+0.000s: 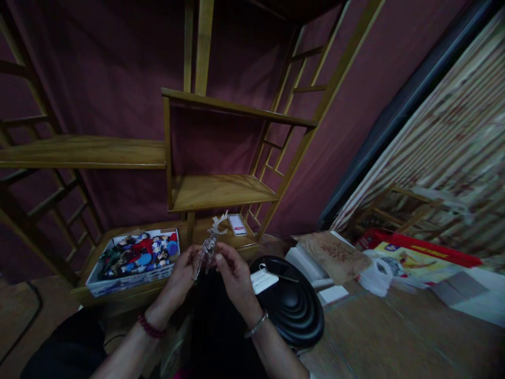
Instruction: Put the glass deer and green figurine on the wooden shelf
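head view: clear deer figurine [209, 245] is held upright-ish btwn both hands, in front of lower shelf [223, 190]; l hand [188, 267] is part-curled on its one side, r hand [232, 267] part-closed, thumb + fingers pinched on other; box w/ small figures [134, 281] is seen to l.

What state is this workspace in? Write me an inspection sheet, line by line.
Surface: low wooden shelf bears a phone and an open box of small figures.
Job's things: clear antlered figure, held up.
Clutter: plastic bag on the floor, right; white item on the black seat.
Hands: left hand and right hand both grip the antlered figure.
Cables: dark cable on the floor, far left.
Surroundings: striped curtain, right; dark red backdrop.
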Motion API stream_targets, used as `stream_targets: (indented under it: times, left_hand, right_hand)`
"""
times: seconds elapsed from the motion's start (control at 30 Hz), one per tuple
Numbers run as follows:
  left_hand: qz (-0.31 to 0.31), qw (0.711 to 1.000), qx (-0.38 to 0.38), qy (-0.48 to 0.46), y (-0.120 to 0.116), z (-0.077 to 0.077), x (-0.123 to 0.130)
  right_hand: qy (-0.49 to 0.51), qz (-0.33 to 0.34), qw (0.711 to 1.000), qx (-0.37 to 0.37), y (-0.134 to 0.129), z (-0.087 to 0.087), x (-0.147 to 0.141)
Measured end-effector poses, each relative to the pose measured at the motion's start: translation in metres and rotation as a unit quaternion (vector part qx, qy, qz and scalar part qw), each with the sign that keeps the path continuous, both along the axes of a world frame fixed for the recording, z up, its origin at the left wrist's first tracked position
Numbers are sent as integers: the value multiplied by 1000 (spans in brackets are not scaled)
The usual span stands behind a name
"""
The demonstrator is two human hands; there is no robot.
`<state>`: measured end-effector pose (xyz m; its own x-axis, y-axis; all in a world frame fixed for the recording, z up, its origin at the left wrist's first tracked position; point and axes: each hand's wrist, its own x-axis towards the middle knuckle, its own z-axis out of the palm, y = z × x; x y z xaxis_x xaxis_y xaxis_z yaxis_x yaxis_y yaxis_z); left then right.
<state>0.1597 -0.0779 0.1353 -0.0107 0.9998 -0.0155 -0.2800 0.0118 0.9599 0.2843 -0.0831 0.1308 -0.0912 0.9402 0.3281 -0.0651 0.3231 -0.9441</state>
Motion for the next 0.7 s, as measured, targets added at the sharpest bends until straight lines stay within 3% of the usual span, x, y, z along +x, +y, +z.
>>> stream_targets:
  times: [0.27, 0.33, 0.53, 0.7]
  left_hand:
    - [-70, 994, 17, -86, 2, 4, -1]
    - [-96, 989, 16, -109, 1, 4, 0]
    - [-141, 978, -34, -147, 2, 4, 13]
    - [-142, 975, -65, -160, 10, 8, 30]
  right_hand:
    - [-15, -63, 998, -10, 25, 3, 15]
    - [-24, -28, 999, -22, 28, 5, 20]
    - [32, 205, 973, -99, 31, 12, 36]
    - [70, 236, 963, -109, 37, 11, 49]
